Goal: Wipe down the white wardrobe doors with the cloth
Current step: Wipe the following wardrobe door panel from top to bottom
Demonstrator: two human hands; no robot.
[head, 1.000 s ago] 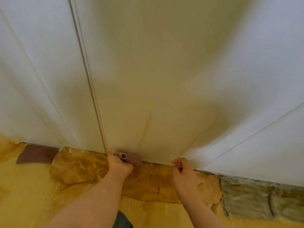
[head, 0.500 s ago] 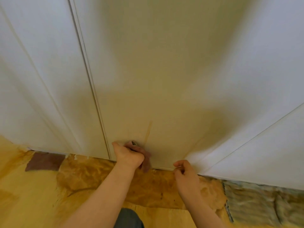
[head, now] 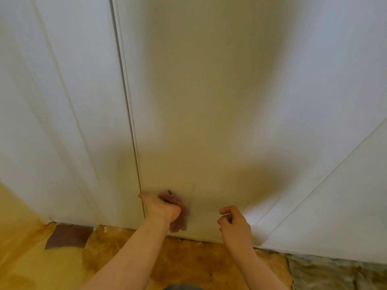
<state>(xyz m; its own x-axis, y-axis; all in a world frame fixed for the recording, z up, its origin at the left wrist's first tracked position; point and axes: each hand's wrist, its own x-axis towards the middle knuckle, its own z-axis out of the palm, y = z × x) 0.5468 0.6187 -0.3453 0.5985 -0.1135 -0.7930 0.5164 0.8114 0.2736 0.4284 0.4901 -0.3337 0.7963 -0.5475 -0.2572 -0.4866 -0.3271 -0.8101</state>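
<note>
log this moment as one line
left hand: grips crumpled reddish-brown cloth against white wardrobe door, low beside seam | right hand: loosely curled, holds nothing

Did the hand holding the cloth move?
Yes. The left hand gripping the cloth went up, away from the wardrobe door's bottom edge where it was before.

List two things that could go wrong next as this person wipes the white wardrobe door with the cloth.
1. The left hand has the cloth bunched in its grip, so little of it meets the door; the faint vertical streak beside it may be missed.
2. The hand works right by the seam between doors; cloth or thumb could snag there.
</note>
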